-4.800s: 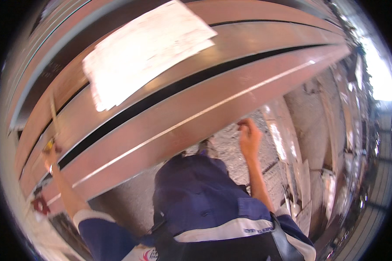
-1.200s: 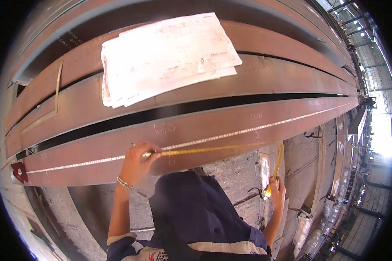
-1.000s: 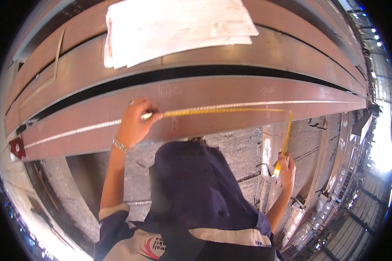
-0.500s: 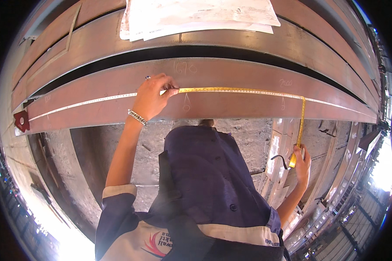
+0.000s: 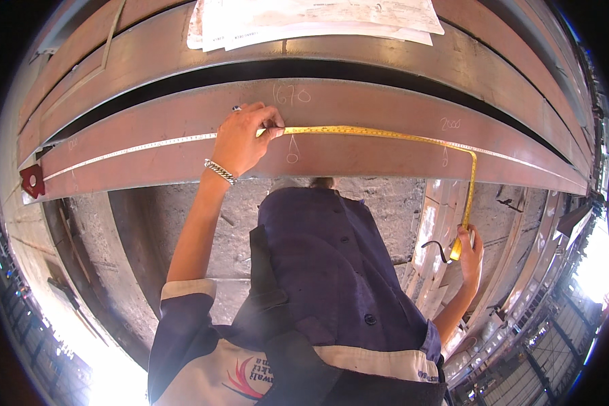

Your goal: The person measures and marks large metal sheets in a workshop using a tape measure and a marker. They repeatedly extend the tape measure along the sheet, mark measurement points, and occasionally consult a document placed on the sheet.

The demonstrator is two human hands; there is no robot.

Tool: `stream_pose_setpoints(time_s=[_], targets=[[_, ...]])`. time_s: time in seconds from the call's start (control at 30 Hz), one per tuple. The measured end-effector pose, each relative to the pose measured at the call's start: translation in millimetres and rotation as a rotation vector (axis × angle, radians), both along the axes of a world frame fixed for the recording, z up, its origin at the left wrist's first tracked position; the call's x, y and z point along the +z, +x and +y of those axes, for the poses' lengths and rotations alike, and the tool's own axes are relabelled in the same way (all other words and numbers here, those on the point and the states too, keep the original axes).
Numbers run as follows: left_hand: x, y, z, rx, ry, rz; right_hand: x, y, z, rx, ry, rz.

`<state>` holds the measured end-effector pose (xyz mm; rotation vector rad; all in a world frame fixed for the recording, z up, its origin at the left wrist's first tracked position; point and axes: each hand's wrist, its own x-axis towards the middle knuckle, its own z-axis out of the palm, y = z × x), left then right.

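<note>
A long reddish-brown steel beam (image 5: 372, 103) runs across in front of me with chalk marks on its face. Along it stretches a white measuring tape (image 5: 142, 145), passing beneath my left hand (image 5: 242, 141). That hand is closed in a pinch on the end of a yellow tape measure's blade (image 5: 358, 130), pressed against the beam. The blade lies rightward over the white tape, then bends down off the beam's near edge. Lower right, my right hand (image 5: 474, 257) is wrapped round the yellow tape measure case (image 5: 457, 249), from which a black strap (image 5: 434, 245) hangs.
A dark red angular block (image 5: 32, 182) sits at the beam's left end. Papers (image 5: 318, 21) lie on the beams beyond, past a dark gap (image 5: 304, 70). Below the near edge is rough grey ground (image 5: 379, 223) with steel sections (image 5: 139, 237) on both sides.
My left hand and the pinched blade end appear slightly higher in the picture, as the view has shifted a little. Both hands keep their grips.
</note>
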<state>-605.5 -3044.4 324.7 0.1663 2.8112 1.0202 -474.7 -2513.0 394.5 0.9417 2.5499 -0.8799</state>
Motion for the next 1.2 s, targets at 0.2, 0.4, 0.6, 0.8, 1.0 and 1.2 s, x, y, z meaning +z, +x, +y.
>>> stream_pose_setpoints(time_s=[0.2, 0.4, 0.6, 0.8, 1.0, 1.2], targets=[[0.0, -1.1, -0.5, -0.003, 0.048, -0.011, 3.1, 0.7, -6.6, 0.015, 0.022, 0.019], [1.3, -2.3, -1.2, -0.004, 0.045, -0.049, 3.2, -0.1, -12.4, -0.008, 0.027, 0.031], [2.6, -4.4, -1.3, -0.007, 0.048, -0.033, -1.3, 1.0, -11.0, -0.006, 0.053, 0.027], [3.5, -5.8, -0.8, -0.012, 0.047, -0.031, -2.2, 1.0, -14.3, -0.002, 0.089, 0.012], [2.4, -5.0, -1.7, -0.023, 0.026, -0.026, -2.8, -2.9, -19.3, 0.031, 0.079, -0.009], [0.0, -4.6, -3.8, -0.023, 0.036, 0.012, -5.7, -0.6, -22.6, 0.033, 0.031, 0.03]])
